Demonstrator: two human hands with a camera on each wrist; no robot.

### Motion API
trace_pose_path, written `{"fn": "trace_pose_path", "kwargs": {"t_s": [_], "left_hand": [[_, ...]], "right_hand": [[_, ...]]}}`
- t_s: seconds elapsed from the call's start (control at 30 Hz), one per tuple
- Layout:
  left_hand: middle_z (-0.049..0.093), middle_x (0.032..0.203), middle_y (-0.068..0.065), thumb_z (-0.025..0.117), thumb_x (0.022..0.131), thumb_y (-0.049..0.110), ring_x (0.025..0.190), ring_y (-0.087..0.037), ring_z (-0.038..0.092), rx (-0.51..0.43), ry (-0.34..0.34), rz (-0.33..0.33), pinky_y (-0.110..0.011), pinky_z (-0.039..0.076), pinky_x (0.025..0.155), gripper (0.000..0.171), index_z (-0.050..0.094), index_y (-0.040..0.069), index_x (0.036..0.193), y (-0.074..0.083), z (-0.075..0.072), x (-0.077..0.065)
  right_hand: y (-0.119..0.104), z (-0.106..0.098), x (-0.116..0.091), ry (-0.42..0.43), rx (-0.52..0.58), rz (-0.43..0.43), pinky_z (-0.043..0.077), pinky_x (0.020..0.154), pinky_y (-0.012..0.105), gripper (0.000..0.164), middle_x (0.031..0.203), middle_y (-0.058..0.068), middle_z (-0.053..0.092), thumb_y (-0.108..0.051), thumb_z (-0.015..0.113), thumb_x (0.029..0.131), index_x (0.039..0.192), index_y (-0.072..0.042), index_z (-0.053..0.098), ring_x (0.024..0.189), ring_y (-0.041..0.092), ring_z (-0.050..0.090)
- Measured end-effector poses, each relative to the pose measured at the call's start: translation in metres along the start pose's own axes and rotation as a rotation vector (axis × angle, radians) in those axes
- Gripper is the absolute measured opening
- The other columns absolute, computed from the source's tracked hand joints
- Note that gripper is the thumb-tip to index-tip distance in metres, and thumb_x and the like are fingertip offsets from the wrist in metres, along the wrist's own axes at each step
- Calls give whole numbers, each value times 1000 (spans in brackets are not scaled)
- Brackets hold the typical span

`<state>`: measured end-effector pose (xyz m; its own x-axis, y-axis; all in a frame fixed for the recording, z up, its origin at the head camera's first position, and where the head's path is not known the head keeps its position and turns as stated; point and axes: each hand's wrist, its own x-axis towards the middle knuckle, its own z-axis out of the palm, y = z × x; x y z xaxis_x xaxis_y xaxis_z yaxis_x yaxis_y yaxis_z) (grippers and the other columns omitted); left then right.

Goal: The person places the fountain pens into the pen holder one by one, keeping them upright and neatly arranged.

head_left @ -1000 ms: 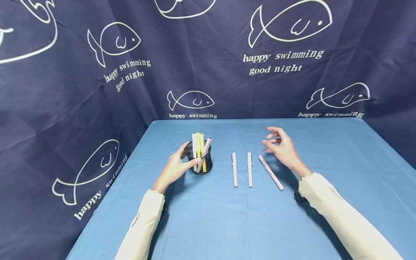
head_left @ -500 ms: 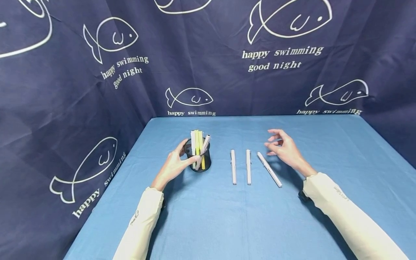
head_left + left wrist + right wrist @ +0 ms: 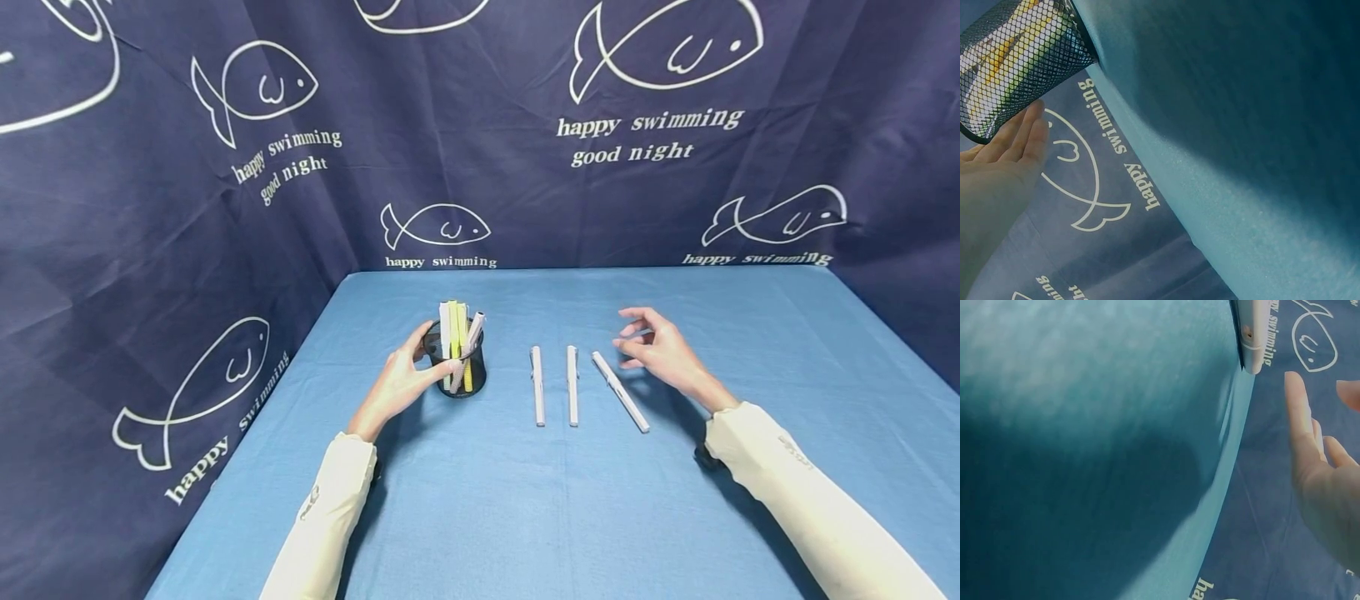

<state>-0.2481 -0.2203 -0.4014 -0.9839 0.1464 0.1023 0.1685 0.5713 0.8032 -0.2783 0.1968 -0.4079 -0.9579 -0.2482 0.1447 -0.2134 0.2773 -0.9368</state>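
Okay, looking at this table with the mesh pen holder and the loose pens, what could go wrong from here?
The left hand grips the black mesh pen holder; a sharp tug might tip it. The tilted pale pen inside sticks out above the rim and could get snagged. The right hand holds nothing beside the slanted loose pen, so a low sweep might knock it.

Head camera looks forward-down from above; wrist cameras, close, seemingly tilted sideways, share the blue table (image 3: pixel 480 508)
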Motion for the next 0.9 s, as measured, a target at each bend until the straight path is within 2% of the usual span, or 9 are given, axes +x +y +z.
{"fn": "trace_pose_path", "kwargs": {"t_s": [0.37, 0.57, 0.9], "left_hand": [[56, 147, -14, 79, 89, 52, 130, -32, 56, -1, 2, 7, -54, 43, 105, 94, 34, 16, 162, 0, 0, -1], [54, 149, -15, 79, 90, 49, 132, -33, 55, -4, 0, 16, -55, 42, 107, 91, 35, 16, 162, 1, 0, -1], [55, 148, -17, 79, 90, 50, 133, -33, 55, -3, -2, 10, -55, 43, 106, 91, 35, 17, 162, 1, -1, -1]], "right_hand": [[3, -3, -3, -71, -32, 56, 61, 77, 43, 58, 117, 27, 52, -1, 63, 101, 151, 11, 35, 101, 37, 67], [3, -4, -5, -107, -18, 71, 61, 76, 44, 58, 115, 26, 52, -1, 63, 100, 150, 12, 36, 97, 36, 68], [6, -7, -6, -229, 2, 126, 61, 77, 45, 54, 109, 29, 56, 4, 55, 101, 149, 16, 31, 99, 36, 67]]}}
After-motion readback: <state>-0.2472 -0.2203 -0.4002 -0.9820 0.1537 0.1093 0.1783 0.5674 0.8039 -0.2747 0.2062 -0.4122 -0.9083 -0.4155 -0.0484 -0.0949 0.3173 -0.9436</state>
